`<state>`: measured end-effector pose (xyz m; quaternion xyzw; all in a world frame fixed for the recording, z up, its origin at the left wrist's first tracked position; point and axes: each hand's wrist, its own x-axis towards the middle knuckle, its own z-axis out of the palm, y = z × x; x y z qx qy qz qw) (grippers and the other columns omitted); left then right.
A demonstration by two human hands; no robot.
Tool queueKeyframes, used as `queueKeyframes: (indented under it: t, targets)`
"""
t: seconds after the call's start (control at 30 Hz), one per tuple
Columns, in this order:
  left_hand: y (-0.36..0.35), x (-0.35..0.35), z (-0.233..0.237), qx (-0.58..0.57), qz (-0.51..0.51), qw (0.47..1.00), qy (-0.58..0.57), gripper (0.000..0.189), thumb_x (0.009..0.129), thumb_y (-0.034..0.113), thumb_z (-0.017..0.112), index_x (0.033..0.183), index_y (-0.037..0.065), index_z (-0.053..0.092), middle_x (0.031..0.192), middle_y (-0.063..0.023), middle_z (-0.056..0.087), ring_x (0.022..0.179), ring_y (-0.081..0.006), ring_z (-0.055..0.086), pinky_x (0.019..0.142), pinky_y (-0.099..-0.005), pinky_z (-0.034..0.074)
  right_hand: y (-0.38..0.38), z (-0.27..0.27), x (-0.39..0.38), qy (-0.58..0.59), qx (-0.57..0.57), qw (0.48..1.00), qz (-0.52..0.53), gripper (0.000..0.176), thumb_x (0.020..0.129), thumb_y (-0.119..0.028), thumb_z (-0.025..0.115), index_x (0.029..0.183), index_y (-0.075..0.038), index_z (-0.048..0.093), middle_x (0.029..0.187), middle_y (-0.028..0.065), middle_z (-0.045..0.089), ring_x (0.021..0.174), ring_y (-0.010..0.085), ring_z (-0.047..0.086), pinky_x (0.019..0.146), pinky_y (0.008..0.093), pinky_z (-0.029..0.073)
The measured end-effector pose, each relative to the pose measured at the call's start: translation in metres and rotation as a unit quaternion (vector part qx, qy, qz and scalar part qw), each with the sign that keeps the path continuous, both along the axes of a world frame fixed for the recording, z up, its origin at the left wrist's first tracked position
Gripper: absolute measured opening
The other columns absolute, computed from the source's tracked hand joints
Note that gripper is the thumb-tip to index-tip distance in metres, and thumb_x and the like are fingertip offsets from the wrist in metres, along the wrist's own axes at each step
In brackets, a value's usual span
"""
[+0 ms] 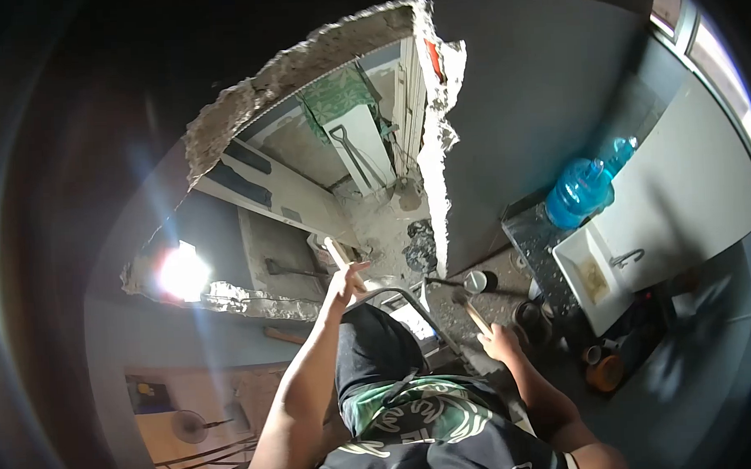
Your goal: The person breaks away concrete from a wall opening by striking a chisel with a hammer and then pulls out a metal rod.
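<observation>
My left hand [344, 287] is closed around a pale wooden stick [335, 252], one finger pointing out to the side. The stick's upper end points at the broken opening in the wall [442, 166]; its lower end is partly hidden behind the hand. My right hand [501, 343] grips the wooden handle of a hammer [477, 315], whose dark head tilts up and away from me. Between the two hands curves a grey metal tube frame [404, 294], close in front of my dark shorts.
Through the jagged opening show a shovel [352, 157], a green patterned cloth [333, 95] and a black plastic bag [420, 245]. At right, a white sink [588, 275] and blue water jugs [577, 196] stand by a dark counter. A white bucket [476, 281] sits on the floor.
</observation>
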<state>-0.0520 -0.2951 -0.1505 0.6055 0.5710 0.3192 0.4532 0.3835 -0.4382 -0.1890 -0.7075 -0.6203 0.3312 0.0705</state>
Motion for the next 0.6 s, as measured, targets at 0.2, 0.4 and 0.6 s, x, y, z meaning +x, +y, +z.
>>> queueKeyframes:
  t: [0.2, 0.4, 0.6]
  targets:
    - [-0.018, 0.054, -0.007, -0.042, -0.024, 0.928, 0.371, 0.058, 0.096, 0.055, 0.027, 0.127, 0.02, 0.062, 0.118, -0.0132, 0.064, 0.112, -0.033, 0.057, 0.098, -0.047, 0.038, -0.08, -0.173, 0.028, -0.059, -0.284, 0.95, 0.114, 0.039, 0.083, -0.031, 0.064, 0.101, 0.003, 0.07, 0.101, 0.0215, 0.07, 0.09, 0.0355, 0.07, 0.078, 0.0457, 0.054]
    - [-0.021, 0.078, 0.015, -0.027, 0.044, 0.913, 0.406, 0.047, 0.091, 0.049, 0.04, 0.116, 0.022, 0.069, 0.11, -0.0096, 0.067, 0.103, -0.0284, 0.061, 0.091, -0.0422, 0.043, -0.165, -0.238, 0.025, 0.121, -0.501, 0.846, -0.134, 0.033, 0.085, -0.011, 0.051, 0.112, 0.002, 0.065, 0.096, 0.0205, 0.07, 0.069, 0.0275, 0.071, 0.059, 0.0422, 0.055]
    - [-0.021, 0.081, 0.026, -0.003, 0.018, 0.903, 0.428, 0.043, 0.093, 0.044, 0.04, 0.121, 0.022, 0.064, 0.11, -0.009, 0.066, 0.104, -0.0272, 0.06, 0.09, -0.0418, 0.042, -0.187, -0.254, 0.025, 0.199, -0.539, 0.789, -0.216, 0.034, 0.083, -0.006, 0.05, 0.113, 0.004, 0.062, 0.086, 0.0177, 0.068, 0.066, 0.0284, 0.069, 0.055, 0.0438, 0.054]
